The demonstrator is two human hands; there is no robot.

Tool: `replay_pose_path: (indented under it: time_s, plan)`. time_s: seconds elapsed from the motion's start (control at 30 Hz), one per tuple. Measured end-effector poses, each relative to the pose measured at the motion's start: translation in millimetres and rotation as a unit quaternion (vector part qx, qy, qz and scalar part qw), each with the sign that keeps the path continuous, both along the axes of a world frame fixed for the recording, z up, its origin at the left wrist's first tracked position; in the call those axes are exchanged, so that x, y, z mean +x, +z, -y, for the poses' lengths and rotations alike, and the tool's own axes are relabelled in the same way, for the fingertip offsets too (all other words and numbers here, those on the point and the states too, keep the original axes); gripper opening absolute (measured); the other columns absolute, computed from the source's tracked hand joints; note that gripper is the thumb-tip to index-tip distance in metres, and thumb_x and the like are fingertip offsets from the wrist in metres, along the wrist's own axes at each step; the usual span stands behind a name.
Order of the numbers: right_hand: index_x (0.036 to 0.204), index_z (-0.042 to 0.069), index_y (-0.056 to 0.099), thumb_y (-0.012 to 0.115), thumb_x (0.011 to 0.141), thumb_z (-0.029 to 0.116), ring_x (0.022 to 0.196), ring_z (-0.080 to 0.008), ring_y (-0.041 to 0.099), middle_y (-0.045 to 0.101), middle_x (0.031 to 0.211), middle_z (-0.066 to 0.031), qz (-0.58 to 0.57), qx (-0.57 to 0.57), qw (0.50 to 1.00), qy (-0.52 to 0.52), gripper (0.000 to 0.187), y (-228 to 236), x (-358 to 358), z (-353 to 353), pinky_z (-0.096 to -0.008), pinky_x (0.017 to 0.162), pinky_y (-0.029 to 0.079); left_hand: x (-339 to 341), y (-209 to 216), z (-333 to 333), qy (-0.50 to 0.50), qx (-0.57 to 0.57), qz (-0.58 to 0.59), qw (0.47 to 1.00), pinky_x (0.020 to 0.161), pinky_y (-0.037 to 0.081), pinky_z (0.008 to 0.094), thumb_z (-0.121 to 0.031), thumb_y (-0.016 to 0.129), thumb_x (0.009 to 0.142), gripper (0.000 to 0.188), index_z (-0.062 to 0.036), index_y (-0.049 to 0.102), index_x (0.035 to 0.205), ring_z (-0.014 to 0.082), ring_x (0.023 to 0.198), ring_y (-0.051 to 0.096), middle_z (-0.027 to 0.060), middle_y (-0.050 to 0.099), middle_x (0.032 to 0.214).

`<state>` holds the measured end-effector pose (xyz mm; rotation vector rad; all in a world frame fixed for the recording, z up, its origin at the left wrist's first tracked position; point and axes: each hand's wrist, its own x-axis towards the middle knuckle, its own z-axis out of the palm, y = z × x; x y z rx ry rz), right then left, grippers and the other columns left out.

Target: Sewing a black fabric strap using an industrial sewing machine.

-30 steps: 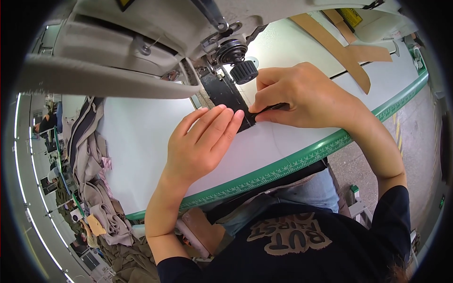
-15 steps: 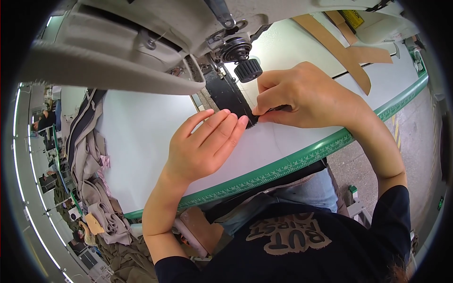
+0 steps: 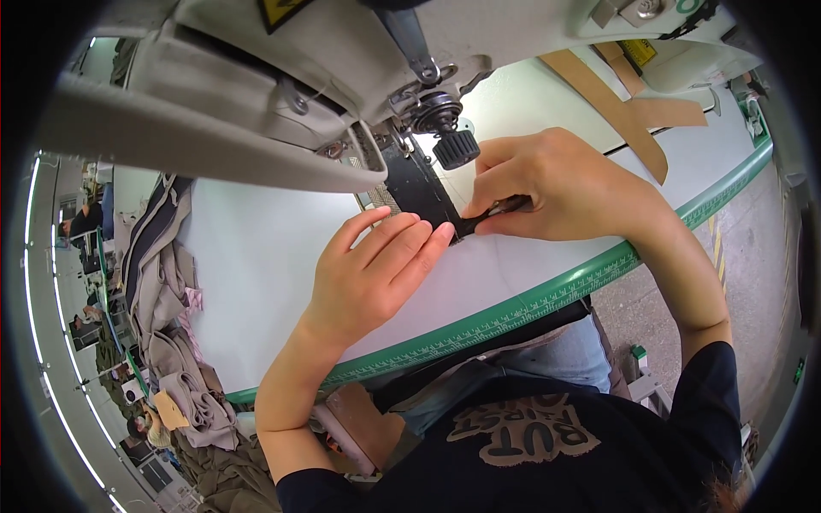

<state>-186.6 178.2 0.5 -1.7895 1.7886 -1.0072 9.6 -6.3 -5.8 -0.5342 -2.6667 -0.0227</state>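
A black fabric piece lies under the head of a sewing machine, its near end toward me. My left hand rests flat with fingers stretched out, the tips touching the left and near edge of the fabric. At the fabric's near right corner, my right hand is closed in a pinch. Between its thumb and fingers shows a slim black object, which meets the fabric corner; its exact kind is mostly hidden. The black tension knob sits just above the right fingers.
The white table has a green front edge with ruler marks. Brown card strips lie at the back right. Taupe garment pieces hang along the left side, with more cloth heaped below. The machine's grey arm reaches across the upper left.
The view has shifted slightly. More of the slim black object shows in my right hand, slanting down to the fabric corner. My left hand stays on the fabric.
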Motion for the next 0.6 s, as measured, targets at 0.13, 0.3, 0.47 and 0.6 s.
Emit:
replay_pose_path:
  time_s: [0.13,0.3,0.47,0.6]
  plan:
    - [0.085,0.002,0.069,0.08,0.077,0.005,0.066,-0.0204,0.061,0.061,0.081,-0.008,0.079,0.027,0.995,-0.059,0.014,8,-3,5,-0.0312,0.059,0.045,1,2,2,0.011,0.03,0.034,0.999,0.093,0.051,0.0334,-0.009,0.073,0.078,0.028,-0.0117,0.074,0.106,0.0144,0.102,0.063,-0.0008,0.066,0.104]
    - [0.076,-0.005,0.059,0.08,0.081,0.014,0.061,-0.0225,0.05,0.059,0.077,-0.0123,0.091,0.016,0.973,-0.212,0.028,-1,-1,26,-0.0335,0.057,0.041,-3,4,4,0.015,0.06,0.052,0.997,0.096,0.049,0.0376,-0.009,0.072,0.079,0.031,-0.0141,0.074,0.11,0.0182,0.109,0.061,0.0006,0.064,0.111]
    - [0.07,-0.005,0.054,0.082,0.082,0.033,0.057,-0.0283,0.044,0.055,0.066,-0.016,0.003,0.038,0.975,-0.219,0.049,-2,-1,40,-0.0378,0.055,0.039,-1,5,5,0.031,0.075,0.089,0.993,0.102,0.045,0.0455,-0.008,0.074,0.077,0.032,-0.0165,0.076,0.107,0.0237,0.121,0.061,0.0017,0.066,0.114]
    - [0.068,-0.005,0.053,0.082,0.08,0.043,0.057,-0.0331,0.049,0.051,0.06,-0.0177,-0.018,0.014,0.976,-0.219,0.057,-7,-1,40,-0.0403,0.055,0.04,1,4,7,0.028,0.084,0.107,0.99,0.108,0.041,0.0495,-0.006,0.075,0.075,0.036,-0.0183,0.076,0.109,0.0252,0.124,0.059,0.0005,0.064,0.115]
